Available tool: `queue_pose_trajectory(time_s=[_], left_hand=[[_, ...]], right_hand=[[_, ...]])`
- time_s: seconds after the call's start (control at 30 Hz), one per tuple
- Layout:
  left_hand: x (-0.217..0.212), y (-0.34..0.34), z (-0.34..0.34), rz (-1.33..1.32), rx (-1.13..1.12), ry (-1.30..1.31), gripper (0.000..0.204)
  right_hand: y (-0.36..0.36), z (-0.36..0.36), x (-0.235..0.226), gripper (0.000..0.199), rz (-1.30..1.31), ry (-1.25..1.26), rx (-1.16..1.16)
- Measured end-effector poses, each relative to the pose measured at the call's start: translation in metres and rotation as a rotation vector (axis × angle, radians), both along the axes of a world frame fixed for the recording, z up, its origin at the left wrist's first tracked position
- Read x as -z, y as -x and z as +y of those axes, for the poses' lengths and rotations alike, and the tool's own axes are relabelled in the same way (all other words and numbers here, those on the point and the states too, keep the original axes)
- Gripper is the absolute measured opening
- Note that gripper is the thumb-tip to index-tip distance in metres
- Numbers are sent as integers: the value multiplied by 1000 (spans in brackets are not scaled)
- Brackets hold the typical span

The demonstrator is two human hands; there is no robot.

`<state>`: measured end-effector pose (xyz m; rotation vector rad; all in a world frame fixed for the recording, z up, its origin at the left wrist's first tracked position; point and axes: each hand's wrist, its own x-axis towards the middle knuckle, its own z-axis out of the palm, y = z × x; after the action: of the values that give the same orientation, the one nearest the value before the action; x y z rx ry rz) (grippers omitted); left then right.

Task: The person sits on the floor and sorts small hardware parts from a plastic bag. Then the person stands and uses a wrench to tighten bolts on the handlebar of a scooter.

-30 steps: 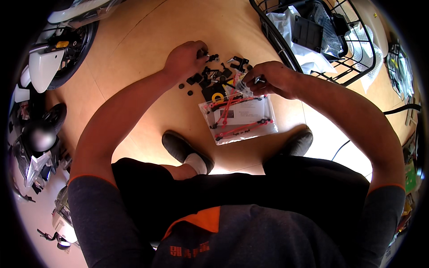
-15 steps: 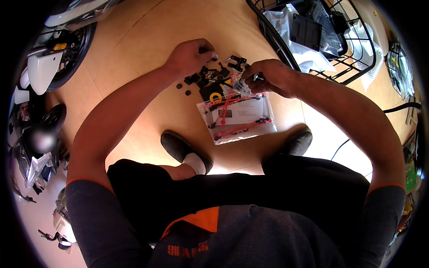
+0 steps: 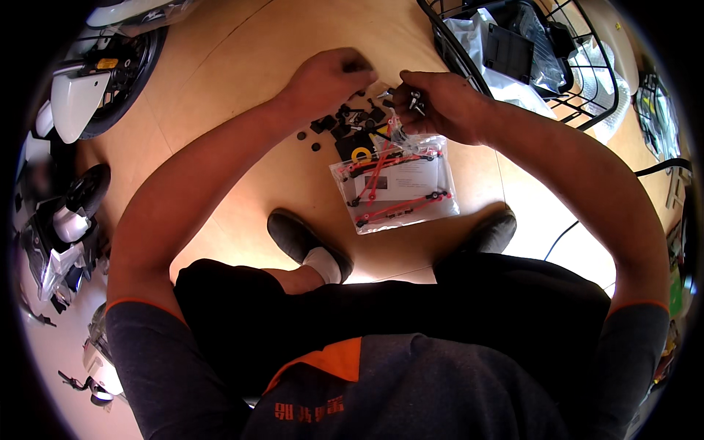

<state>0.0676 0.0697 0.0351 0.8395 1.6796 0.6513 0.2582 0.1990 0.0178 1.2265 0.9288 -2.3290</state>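
My left hand (image 3: 326, 79) is held above the far side of a pile of small black parts (image 3: 345, 123), its fingertips pinched together; what they hold, if anything, is hidden. Close by on the right, my right hand (image 3: 451, 106) is curled palm up around several silvery bolts (image 3: 416, 104), thumb raised. On the floor below it lies a clear plastic bag (image 3: 447, 198) with red-and-black straps (image 3: 400, 211) and a printed sheet inside. A yellow ring (image 3: 361, 155) sits at the upper edge of the bag, beside the black parts.
At the far right stands a black wire basket (image 3: 601, 117) containing black parts and plastic wrap. A white-and-black scooter front with a wheel (image 3: 150, 81) is at the far left. My dark shoes (image 3: 297, 238) flank the bag.
My left hand has lifted from the pile and moved right, toward my right hand. My right hand has risen and turned, showing the bolts more plainly.
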Motion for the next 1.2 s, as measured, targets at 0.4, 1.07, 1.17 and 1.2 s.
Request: queue_pose_trajectory(time_s=[0.4,1.07,1.17,1.2], left_hand=[[73,11,-77,616,483,12,18],[81,-33,-52,955,810,-229,26],[89,-31,-55,947,792,-237,32],[87,-31,-53,950,803,-227,34]], right_hand=[[-19,-2,-5,33,-51,-34,-124],[-22,3,8,29,-63,-43,-80],[-20,3,9,28,-58,-12,-68],[-20,3,10,28,-54,0,-61]])
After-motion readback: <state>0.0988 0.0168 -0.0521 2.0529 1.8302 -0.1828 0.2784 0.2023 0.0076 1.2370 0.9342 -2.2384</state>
